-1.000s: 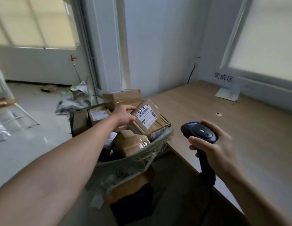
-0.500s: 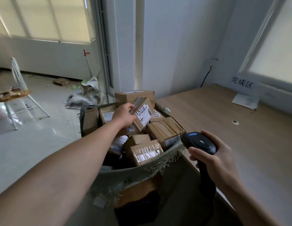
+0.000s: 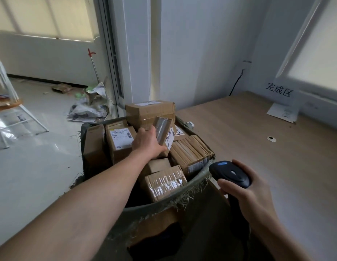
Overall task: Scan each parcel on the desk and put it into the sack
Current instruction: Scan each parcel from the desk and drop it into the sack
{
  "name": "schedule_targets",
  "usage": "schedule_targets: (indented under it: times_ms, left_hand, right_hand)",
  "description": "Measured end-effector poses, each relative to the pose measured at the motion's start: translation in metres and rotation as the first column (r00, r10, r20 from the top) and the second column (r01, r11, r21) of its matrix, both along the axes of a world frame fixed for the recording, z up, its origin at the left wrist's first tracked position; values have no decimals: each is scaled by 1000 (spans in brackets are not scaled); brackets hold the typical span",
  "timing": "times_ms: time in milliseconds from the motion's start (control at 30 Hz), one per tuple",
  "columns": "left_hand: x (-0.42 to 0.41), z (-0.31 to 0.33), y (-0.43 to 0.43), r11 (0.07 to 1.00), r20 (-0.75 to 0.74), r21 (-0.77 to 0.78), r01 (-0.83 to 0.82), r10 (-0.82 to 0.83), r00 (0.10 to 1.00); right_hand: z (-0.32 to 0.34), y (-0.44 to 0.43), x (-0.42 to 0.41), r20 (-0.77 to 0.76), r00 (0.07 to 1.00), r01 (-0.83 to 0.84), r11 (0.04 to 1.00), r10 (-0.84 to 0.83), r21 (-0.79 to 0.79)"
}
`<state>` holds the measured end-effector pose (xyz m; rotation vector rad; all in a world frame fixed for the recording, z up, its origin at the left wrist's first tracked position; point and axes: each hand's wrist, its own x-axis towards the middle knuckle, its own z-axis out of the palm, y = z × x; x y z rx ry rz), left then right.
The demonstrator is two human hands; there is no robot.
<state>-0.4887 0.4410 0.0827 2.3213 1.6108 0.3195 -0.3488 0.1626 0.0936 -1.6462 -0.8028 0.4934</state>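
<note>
**Inspector:** Where is the parcel (image 3: 164, 135)?

**Observer:** In the middle of the sack (image 3: 163, 201), on top of the load. The left hand (image 3: 147, 142) grips it, fingers wrapped round its near side.

**Inspector:** What has changed in the last second?

**Observer:** It was held label-up over the sack's near right side. It now lies deeper in the sack and is tipped on edge with the label facing right. It sits between the big box (image 3: 149, 110) at the sack's far rim and the ribbed bundle (image 3: 190, 153) on the sack's right.

**Inspector:** Released?

**Observer:** Not yet. Whether it already bears on the load below, I cannot tell.

**Inspector:** The other hand?

**Observer:** The right hand (image 3: 246, 187) is closed round the scanner (image 3: 229, 174). It has stayed just outside the sack's right rim.

**Inspector:** Your reading?

**Observer:** This parcel is at the drop stage, and letting go would finish it. The sack is nearly full, so a parcel left on edge may slide. On the desk (image 3: 258, 147), right of the sack, only a sheet (image 3: 282, 113) shows. I cannot tell whether any parcels remain.
</note>
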Motion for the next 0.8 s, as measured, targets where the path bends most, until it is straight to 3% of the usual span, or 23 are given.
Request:
schedule_targets:
  times_ms: [100,300,567,700,800]
  left_hand:
    - [5,1,1,1000,-123,-19,6,-9,992]
    - [3,11,13,1000,-88,-15,9,-10,996]
    - [0,38,20,983,307,-185,0,57,950]
    - [2,35,17,993,110,-117,-19,32,993]
    - [5,26,14,994,65,-46,103,-100,993]
  right_hand:
    - [-3,3,4,7,1000,3,1000,-3,-1]
    - [-4,6,8,-28,1000,-12,1000,12,13]
    - [-3,10,8,-54,998,-39,999,41,28]
    - [0,9,7,-48,998,-48,999,50,26]
    - [0,5,8,-65,997,-41,999,43,28]
